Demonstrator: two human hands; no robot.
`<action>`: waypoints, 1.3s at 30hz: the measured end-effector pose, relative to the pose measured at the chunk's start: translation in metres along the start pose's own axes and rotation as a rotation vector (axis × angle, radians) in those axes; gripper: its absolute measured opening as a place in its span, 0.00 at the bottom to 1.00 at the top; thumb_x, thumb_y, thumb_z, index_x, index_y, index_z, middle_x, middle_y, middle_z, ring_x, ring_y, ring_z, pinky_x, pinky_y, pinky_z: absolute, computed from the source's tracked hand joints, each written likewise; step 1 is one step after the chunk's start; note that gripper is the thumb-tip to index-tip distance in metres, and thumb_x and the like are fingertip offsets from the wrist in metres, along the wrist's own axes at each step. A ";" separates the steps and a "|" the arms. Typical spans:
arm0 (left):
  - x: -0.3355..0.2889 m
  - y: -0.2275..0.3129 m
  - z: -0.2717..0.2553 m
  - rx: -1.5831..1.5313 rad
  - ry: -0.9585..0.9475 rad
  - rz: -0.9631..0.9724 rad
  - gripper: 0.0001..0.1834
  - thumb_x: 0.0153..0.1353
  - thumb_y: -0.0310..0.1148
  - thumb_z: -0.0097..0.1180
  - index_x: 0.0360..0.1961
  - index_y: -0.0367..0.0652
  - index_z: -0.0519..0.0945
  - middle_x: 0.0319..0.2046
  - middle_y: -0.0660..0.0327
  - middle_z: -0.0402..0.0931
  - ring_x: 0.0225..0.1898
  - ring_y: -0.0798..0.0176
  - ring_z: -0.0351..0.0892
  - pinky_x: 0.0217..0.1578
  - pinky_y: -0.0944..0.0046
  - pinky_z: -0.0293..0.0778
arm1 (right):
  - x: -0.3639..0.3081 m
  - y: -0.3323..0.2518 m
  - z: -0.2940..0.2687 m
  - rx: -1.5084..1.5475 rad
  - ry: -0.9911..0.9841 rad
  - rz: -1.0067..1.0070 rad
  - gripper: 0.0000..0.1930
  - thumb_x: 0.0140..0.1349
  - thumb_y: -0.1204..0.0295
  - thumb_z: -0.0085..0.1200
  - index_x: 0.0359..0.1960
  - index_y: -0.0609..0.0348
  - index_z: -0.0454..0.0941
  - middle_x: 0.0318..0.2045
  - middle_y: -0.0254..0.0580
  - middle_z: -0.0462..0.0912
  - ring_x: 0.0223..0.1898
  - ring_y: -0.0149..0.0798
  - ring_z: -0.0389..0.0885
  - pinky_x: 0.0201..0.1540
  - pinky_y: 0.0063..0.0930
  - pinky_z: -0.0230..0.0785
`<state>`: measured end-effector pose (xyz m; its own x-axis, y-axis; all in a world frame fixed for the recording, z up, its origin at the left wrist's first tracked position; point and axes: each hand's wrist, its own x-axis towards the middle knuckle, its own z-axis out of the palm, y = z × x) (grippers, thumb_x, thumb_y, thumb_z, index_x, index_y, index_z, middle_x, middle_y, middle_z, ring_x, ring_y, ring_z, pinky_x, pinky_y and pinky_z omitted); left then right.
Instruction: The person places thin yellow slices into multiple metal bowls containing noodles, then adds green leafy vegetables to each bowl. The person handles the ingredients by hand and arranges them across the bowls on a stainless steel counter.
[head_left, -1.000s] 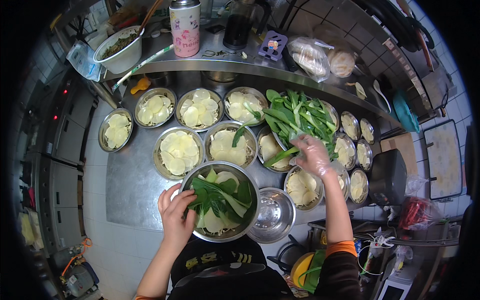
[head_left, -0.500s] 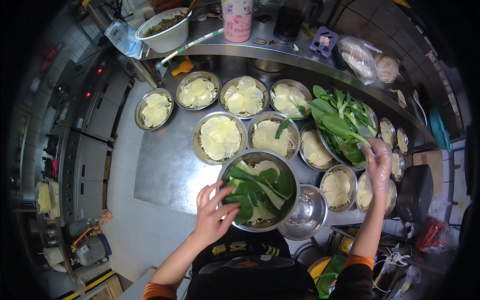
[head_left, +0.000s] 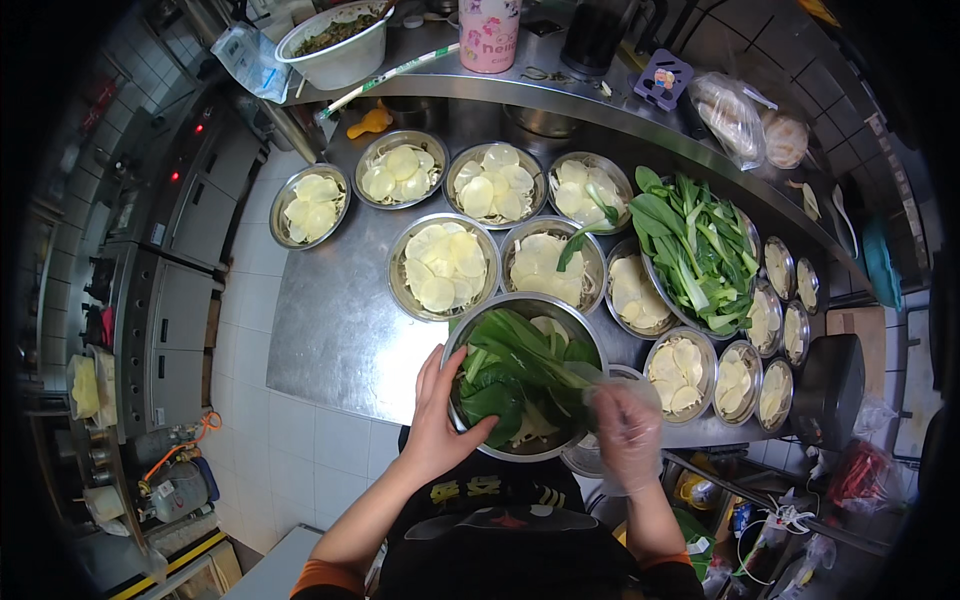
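A steel bowl close in front of me holds dark leafy greens over pale slices. My left hand grips its left rim, thumb inside and fingers along the outer wall. At the bowl's right side my right hand, in a clear plastic glove, is closed on the stem end of a green leaf stalk whose leaf lies across the bowl. Farther right, a large bowl of leafy greens is heaped full. Partly hidden beneath the near bowl and right hand is another steel bowl.
Several steel bowls of pale round slices over thin strips crowd the steel table. Loose greens lie across two of them. Above the far edge runs a shelf with a white tub and pink tumbler.
My right hand has come from the large greens bowl to the near bowl, bringing a leaf stalk. My left hand has closed on the near bowl's rim.
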<state>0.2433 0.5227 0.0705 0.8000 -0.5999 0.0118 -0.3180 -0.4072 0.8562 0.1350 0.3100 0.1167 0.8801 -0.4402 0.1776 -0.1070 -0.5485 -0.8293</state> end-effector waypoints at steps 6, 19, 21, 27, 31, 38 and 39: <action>-0.002 0.000 0.004 -0.086 0.028 -0.005 0.53 0.42 0.26 0.68 0.68 0.38 0.49 0.66 0.43 0.49 0.69 0.45 0.50 0.65 0.53 0.52 | -0.009 -0.023 0.004 -0.113 -0.217 -0.038 0.15 0.50 0.70 0.65 0.40 0.58 0.81 0.36 0.47 0.81 0.33 0.47 0.80 0.36 0.35 0.73; 0.001 0.025 -0.007 0.385 -0.067 0.354 0.26 0.47 0.27 0.62 0.50 0.61 0.79 0.65 0.46 0.52 0.66 0.41 0.51 0.63 0.38 0.49 | 0.047 0.003 0.023 -0.470 -0.089 -0.203 0.12 0.47 0.67 0.65 0.31 0.58 0.78 0.23 0.44 0.76 0.28 0.49 0.77 0.32 0.40 0.68; 0.002 0.025 -0.008 0.402 -0.103 0.423 0.21 0.47 0.27 0.61 0.44 0.58 0.82 0.63 0.48 0.56 0.65 0.42 0.54 0.62 0.38 0.50 | 0.051 0.002 0.034 -0.365 -0.160 -0.116 0.11 0.49 0.68 0.63 0.30 0.59 0.77 0.24 0.45 0.77 0.29 0.50 0.77 0.33 0.42 0.68; -0.003 0.014 -0.003 0.254 -0.071 0.416 0.16 0.46 0.22 0.59 0.39 0.39 0.76 0.58 0.47 0.60 0.60 0.41 0.61 0.60 0.43 0.57 | 0.043 -0.005 0.031 0.013 -0.171 0.093 0.07 0.51 0.75 0.59 0.30 0.60 0.75 0.25 0.38 0.77 0.29 0.37 0.77 0.33 0.30 0.69; -0.009 0.008 0.009 0.080 0.117 0.286 0.23 0.44 0.18 0.59 0.46 0.35 0.70 0.57 0.44 0.59 0.57 0.39 0.62 0.57 0.47 0.62 | 0.032 -0.012 0.014 0.633 -0.187 0.360 0.11 0.51 0.76 0.59 0.36 0.59 0.74 0.27 0.31 0.75 0.30 0.27 0.76 0.33 0.22 0.69; -0.008 0.005 0.011 0.067 0.244 0.390 0.28 0.44 0.17 0.59 0.50 0.37 0.71 0.52 0.48 0.65 0.52 0.44 0.67 0.52 0.50 0.66 | 0.027 -0.016 -0.019 1.044 -0.096 0.519 0.25 0.50 0.69 0.62 0.49 0.68 0.71 0.32 0.34 0.76 0.29 0.27 0.76 0.33 0.16 0.69; -0.008 0.006 0.008 0.104 0.206 0.412 0.27 0.44 0.18 0.59 0.50 0.38 0.72 0.51 0.50 0.67 0.52 0.45 0.68 0.51 0.51 0.67 | 0.026 -0.016 -0.020 1.068 -0.097 0.530 0.25 0.50 0.69 0.62 0.49 0.67 0.71 0.31 0.35 0.76 0.28 0.27 0.75 0.31 0.16 0.68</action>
<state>0.2307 0.5197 0.0709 0.6772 -0.5810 0.4514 -0.6713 -0.2369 0.7023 0.1504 0.2932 0.1452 0.8785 -0.3531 -0.3218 -0.0689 0.5730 -0.8167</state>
